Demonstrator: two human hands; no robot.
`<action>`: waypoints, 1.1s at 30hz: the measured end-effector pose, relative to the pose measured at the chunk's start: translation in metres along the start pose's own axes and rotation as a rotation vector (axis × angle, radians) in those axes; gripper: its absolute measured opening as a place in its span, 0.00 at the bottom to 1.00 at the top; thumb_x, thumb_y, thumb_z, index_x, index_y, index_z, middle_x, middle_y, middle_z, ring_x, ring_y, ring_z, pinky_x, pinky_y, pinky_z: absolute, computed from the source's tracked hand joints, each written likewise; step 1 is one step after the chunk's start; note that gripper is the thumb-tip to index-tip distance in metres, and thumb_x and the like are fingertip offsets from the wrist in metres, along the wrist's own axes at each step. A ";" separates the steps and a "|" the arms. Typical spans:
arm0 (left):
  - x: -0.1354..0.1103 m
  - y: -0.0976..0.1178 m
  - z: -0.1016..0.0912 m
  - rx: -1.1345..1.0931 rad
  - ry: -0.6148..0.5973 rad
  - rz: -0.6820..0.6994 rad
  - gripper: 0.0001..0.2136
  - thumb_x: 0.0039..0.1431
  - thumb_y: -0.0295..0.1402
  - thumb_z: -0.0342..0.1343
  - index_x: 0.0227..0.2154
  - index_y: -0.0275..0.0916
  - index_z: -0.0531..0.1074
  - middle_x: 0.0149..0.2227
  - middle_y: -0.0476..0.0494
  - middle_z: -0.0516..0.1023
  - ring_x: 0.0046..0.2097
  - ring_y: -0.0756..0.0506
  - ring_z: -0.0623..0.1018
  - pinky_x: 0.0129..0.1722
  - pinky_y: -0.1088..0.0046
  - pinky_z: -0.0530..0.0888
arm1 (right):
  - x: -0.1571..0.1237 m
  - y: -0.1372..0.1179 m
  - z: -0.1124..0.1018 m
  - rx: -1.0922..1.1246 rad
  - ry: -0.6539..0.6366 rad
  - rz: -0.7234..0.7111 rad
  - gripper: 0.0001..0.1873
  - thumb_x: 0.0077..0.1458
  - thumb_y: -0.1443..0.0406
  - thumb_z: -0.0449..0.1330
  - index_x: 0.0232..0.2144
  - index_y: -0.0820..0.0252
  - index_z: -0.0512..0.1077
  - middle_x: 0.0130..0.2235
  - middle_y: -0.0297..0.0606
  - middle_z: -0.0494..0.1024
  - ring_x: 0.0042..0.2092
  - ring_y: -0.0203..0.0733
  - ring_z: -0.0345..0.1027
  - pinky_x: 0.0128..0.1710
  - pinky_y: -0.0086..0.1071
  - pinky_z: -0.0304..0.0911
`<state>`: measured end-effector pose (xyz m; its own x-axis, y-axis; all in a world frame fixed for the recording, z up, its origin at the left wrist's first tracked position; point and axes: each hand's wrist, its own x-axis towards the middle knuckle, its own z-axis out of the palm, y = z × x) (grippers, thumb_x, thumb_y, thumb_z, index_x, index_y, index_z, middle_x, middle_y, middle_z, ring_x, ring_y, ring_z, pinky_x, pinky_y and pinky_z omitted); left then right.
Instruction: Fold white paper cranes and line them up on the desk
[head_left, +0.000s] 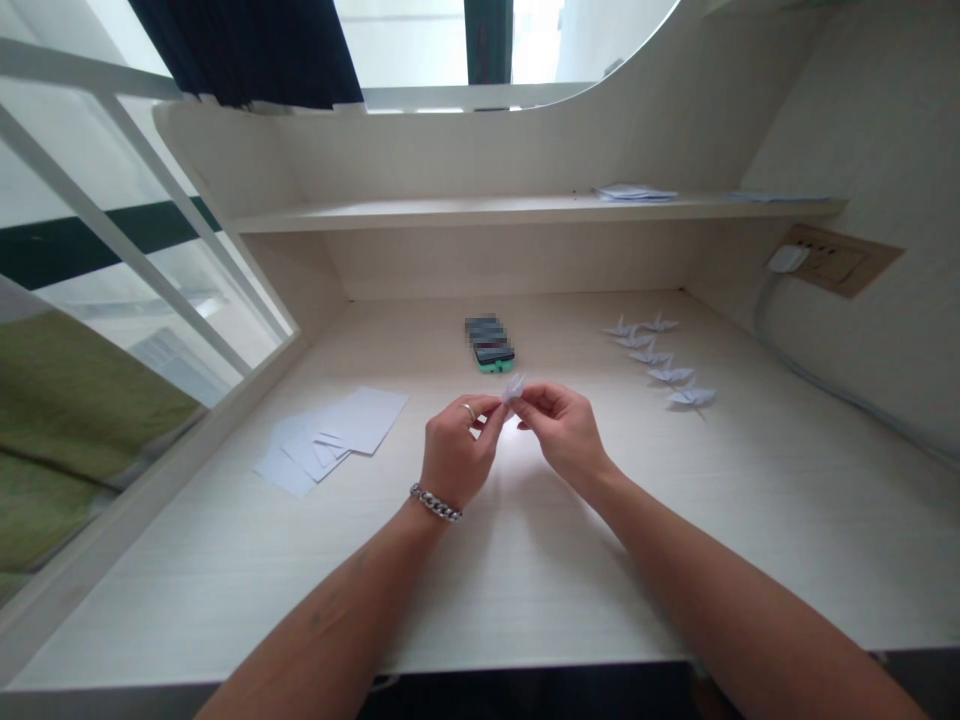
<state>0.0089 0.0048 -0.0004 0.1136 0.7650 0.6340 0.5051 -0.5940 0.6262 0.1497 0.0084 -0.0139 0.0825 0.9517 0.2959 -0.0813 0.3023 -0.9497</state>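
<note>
1. The desk [525,580] is bare on both sides of the forearms, a wide open stretch down to its near edge.
2. The left hand [450,458] and right hand [564,430] meet over the middle, pinching a small paper fold [514,387]; a phone [491,345] lies just beyond them.
3. Loose paper sheets [334,435] cover the left part.
4. A row of paper cranes [660,360] runs along the right rear, with bare desk between it and the phone.
5. A shelf [480,212] overhangs the back, capping the height there.
6. A cable [825,385] from a plug [787,260] trails along the right wall.
</note>
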 end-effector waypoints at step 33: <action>0.005 -0.021 0.008 -0.400 -0.203 -0.468 0.11 0.52 0.39 0.60 0.25 0.34 0.74 0.23 0.46 0.77 0.24 0.49 0.75 0.24 0.76 0.71 | 0.006 -0.002 -0.005 0.129 -0.068 0.343 0.19 0.32 0.57 0.72 0.24 0.65 0.75 0.23 0.34 0.76 0.26 0.34 0.68 0.29 0.30 0.63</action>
<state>0.0058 0.0230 -0.0143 0.1383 0.9740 0.1793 0.1873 -0.2034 0.9610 0.1551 0.0132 -0.0106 -0.0370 0.9989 -0.0274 -0.2181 -0.0348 -0.9753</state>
